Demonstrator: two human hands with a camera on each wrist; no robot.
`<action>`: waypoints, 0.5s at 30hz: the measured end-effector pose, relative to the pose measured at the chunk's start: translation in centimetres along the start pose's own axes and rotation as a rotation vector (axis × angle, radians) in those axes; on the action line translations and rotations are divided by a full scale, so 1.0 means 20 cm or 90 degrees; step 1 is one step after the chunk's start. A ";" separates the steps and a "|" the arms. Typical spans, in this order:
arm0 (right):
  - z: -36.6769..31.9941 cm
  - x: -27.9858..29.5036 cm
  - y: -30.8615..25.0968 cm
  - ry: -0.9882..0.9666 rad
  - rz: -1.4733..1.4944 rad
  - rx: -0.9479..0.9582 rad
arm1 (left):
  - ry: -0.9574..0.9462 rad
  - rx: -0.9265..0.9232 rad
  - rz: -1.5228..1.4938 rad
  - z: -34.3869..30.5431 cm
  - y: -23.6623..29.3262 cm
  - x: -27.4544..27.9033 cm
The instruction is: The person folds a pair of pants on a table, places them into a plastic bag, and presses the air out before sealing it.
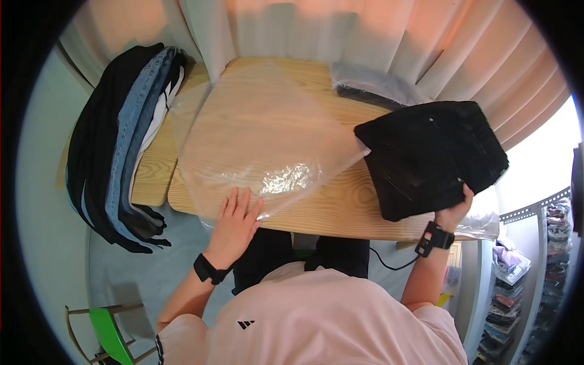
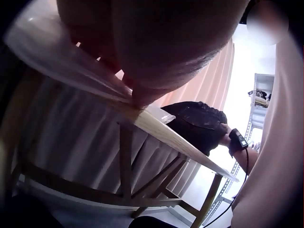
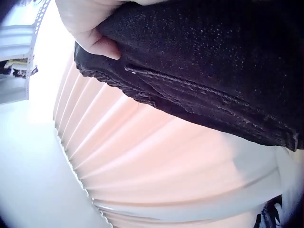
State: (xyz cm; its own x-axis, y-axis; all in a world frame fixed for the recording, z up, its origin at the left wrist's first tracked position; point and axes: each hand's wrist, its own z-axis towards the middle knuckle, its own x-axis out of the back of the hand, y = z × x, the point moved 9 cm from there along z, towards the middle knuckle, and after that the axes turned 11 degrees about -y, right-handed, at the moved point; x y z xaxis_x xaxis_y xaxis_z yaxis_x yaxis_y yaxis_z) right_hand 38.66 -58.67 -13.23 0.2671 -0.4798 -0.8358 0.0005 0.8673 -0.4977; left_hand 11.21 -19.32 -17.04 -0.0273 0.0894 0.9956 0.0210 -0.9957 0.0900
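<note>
A large clear plastic bag (image 1: 255,134) lies flat on the wooden table, shiny and wrinkled near the front edge. My left hand (image 1: 239,213) rests on its near end with fingers straight and slightly spread. On the right, my right hand (image 1: 455,210) grips the lower edge of a pair of folded black jeans (image 1: 432,158), thumb on top. The jeans sit tilted over the right part of the table, overlapping the bag's right corner in the head view. In the right wrist view, the thumb (image 3: 107,47) presses on the dark cloth near a pocket seam; the other fingers are mostly hidden.
A pile of black and blue garments (image 1: 115,146) drapes over the table's left end. Behind the jeans lies a bagged dark item (image 1: 371,85) by the curtain (image 1: 316,36). More clear plastic (image 1: 480,222) lies at the right corner. Shelves of packed clothes (image 1: 505,298) stand right; a green chair (image 1: 109,334) stands left.
</note>
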 end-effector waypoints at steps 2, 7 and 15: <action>-0.09 -0.07 -0.13 0.008 -0.027 0.014 | 0.002 0.009 0.006 0.04 0.00 0.00; -0.23 -0.02 -0.39 -0.008 -0.076 0.025 | 0.010 0.047 0.016 0.15 -0.01 0.00; -0.45 -0.07 -0.27 -0.024 -0.112 -0.086 | 0.069 0.043 -0.118 -0.09 0.07 0.21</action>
State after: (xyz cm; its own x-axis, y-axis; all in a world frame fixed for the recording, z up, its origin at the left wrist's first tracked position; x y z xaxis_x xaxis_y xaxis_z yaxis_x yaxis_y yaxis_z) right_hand 29.54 -63.93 -11.53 0.3103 -0.6142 -0.7255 -0.0776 0.7443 -0.6633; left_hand 9.40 -20.44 -12.73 -0.1437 0.2644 0.9537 0.0720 -0.9583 0.2765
